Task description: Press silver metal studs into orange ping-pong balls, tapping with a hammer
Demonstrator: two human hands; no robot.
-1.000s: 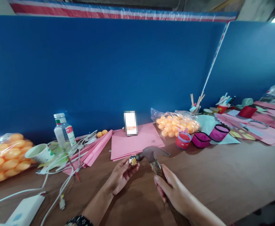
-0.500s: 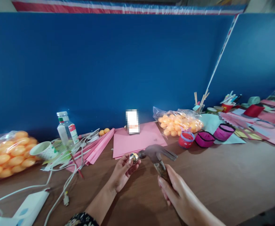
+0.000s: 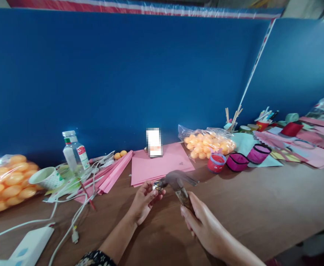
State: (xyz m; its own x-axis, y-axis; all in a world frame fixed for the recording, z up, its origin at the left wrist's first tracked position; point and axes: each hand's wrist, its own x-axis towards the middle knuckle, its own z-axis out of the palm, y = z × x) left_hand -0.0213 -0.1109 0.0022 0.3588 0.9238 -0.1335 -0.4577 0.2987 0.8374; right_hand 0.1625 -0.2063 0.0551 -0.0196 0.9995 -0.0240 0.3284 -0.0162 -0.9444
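Over the brown table, my left hand (image 3: 143, 207) grips a small shiny metallic ball (image 3: 156, 186) between thumb and fingers. It may be a bell, but its exact kind is too small to tell. A claw hammer (image 3: 175, 180) with a worn handle is wrapped in my right hand (image 3: 202, 223). The hammer's round face is at the right side of the ball and looks to be touching it; the claw points right. Behind both hands lie stacked pink paper sheets (image 3: 162, 168).
A bag of orange balls (image 3: 202, 144) lies behind at right, another bag of orange balls (image 3: 9, 183) at left. A glass bottle (image 3: 74, 151), a paper cup (image 3: 47, 177), white cables and a power strip (image 3: 33, 244) crowd the left. Purple fabric rings (image 3: 237, 162) sit at right.
The hammer in my right hand has moved left, its face closing on the ball. My left hand stays nearly in place with the ball. The view has shifted slightly.
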